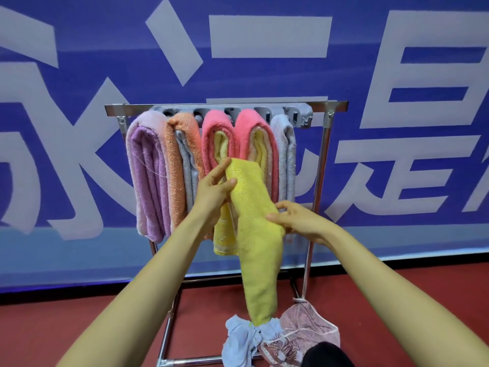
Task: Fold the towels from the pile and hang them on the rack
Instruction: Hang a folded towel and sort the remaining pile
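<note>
A bright yellow towel [255,223] hangs in front of a silver metal rack [326,144]. On the rack: a lilac towel [148,181], an orange towel [177,165], two coral-pink towels [232,128] with pale yellow inside, and a grey towel [287,154]. The floor [79,327] is red. The backdrop [105,49] is blue with large white characters. The pile [277,337] holds pale blue and patterned pink cloth.

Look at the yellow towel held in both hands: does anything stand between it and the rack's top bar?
Yes. The yellow towel, gripped by the left hand and right hand, faces pink towels already draped over the rack directly behind it.
</note>
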Motion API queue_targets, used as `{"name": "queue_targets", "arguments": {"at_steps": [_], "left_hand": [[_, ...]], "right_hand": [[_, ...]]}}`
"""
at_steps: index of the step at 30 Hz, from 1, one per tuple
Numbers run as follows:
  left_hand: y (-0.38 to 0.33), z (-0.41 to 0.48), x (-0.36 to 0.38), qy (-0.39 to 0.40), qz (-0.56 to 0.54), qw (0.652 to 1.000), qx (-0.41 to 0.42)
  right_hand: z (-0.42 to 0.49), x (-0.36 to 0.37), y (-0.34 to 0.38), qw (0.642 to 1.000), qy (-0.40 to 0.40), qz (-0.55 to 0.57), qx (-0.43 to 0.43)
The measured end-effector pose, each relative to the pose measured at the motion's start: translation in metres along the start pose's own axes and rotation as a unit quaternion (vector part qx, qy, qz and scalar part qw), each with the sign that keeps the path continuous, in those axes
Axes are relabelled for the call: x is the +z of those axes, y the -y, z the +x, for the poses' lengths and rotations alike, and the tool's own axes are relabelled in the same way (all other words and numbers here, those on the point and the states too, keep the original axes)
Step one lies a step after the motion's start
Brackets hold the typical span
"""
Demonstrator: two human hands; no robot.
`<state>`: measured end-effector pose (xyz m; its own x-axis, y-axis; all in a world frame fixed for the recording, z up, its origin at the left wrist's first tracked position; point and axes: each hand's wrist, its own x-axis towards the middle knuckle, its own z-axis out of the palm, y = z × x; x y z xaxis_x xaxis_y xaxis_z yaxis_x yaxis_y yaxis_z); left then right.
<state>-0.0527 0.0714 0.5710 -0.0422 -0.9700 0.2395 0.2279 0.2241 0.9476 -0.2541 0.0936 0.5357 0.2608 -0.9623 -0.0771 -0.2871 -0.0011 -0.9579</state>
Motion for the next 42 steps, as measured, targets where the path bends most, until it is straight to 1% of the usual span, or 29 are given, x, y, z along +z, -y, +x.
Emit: {"name": "queue_targets", "arguments": {"at_steps": [2, 3, 5, 7, 9, 10, 13, 14, 15, 16, 17, 18, 19, 20, 21, 24, 26, 29, 30, 32, 33, 34, 37, 42], "left_hand": [[-0.001, 0.002, -0.003, -0.003, -0.021, 1.0, -0.001], [-0.002, 0.001, -0.003, 0.004, -0.034, 0.999, -0.003], [-0.003, -0.001, 0.0, 0.029, -0.043, 0.999, -0.009], [-0.001, -0.002, 0.002, 0.053, -0.044, 0.998, -0.012], [0.003, -0.001, 0.003, 0.064, -0.04, 0.997, -0.006], [0.003, 0.0, 0.003, 0.065, -0.04, 0.997, -0.001], [-0.001, 0.003, 0.0, 0.059, -0.057, 0.997, 0.016], [-0.003, 0.003, -0.001, 0.058, -0.054, 0.997, 0.02], [-0.004, 0.004, -0.003, 0.062, -0.047, 0.997, 0.023], [-0.004, 0.004, -0.004, 0.07, -0.033, 0.997, 0.023], [-0.005, 0.004, -0.005, 0.081, -0.016, 0.996, 0.02], [-0.004, 0.003, -0.005, 0.095, 0.003, 0.995, 0.017], [-0.004, 0.003, -0.005, 0.11, 0.019, 0.994, 0.012], [-0.002, 0.002, -0.005, 0.123, 0.032, 0.992, 0.006], [-0.001, 0.001, -0.003, 0.137, 0.04, 0.99, 0.002], [0.001, -0.001, 0.001, 0.159, 0.053, 0.986, -0.003], [0.0, -0.001, 0.001, 0.134, 0.046, 0.99, -0.017], [-0.003, 0.002, -0.002, 0.099, 0.049, 0.991, -0.069], [-0.003, 0.004, -0.003, 0.098, 0.06, 0.99, -0.078], [-0.003, 0.006, -0.003, 0.096, 0.081, 0.989, -0.075], [-0.003, 0.006, -0.002, 0.098, 0.087, 0.989, -0.073], [-0.003, 0.005, -0.001, 0.103, 0.092, 0.988, -0.071], [-0.004, 0.003, 0.007, 0.135, 0.113, 0.982, -0.07], [-0.003, 0.01, 0.022, 0.137, 0.175, 0.973, -0.057]], "right_hand": [[-0.001, -0.005, -0.005, 0.999, -0.023, 0.024, -0.012], [-0.002, -0.008, -0.008, 0.999, -0.011, 0.042, -0.014], [-0.006, -0.011, -0.016, 0.997, 0.05, 0.057, -0.011], [-0.008, -0.009, -0.025, 0.997, 0.079, 0.023, 0.005], [-0.008, -0.005, -0.03, 0.997, 0.079, 0.002, 0.003], [-0.008, -0.003, -0.031, 0.997, 0.08, 0.01, 0.005], [-0.007, -0.002, -0.032, 0.994, 0.068, 0.063, 0.05], [-0.006, -0.003, -0.033, 0.994, 0.07, 0.043, 0.066], [-0.005, -0.002, -0.031, 0.996, 0.057, -0.005, 0.073], [-0.002, -0.003, -0.029, 0.997, 0.017, -0.047, 0.064], [0.001, -0.003, -0.024, 0.997, -0.032, -0.05, 0.041], [0.004, -0.005, -0.016, 0.996, -0.082, -0.008, 0.019], [0.006, -0.006, -0.007, 0.992, -0.116, 0.056, -0.005], [0.007, -0.008, 0.003, 0.985, -0.136, 0.098, -0.03], [0.008, -0.009, 0.012, 0.981, -0.149, 0.112, -0.052], [0.008, -0.01, 0.026, 0.981, -0.141, 0.08, -0.104], [0.006, -0.009, 0.03, 0.976, -0.158, 0.069, -0.131], [0.006, -0.009, 0.034, 0.967, -0.194, 0.048, -0.157], [0.005, -0.008, 0.035, 0.97, -0.188, 0.041, -0.146], [0.001, -0.008, 0.038, 0.985, -0.14, 0.017, -0.104], [-0.001, -0.008, 0.04, 0.989, -0.12, -0.003, -0.085], [-0.003, -0.01, 0.041, 0.99, -0.118, -0.035, -0.074], [-0.01, -0.014, 0.05, 0.971, -0.157, -0.166, -0.071], [-0.02, -0.012, 0.063, 0.931, -0.203, -0.296, -0.068]]}}
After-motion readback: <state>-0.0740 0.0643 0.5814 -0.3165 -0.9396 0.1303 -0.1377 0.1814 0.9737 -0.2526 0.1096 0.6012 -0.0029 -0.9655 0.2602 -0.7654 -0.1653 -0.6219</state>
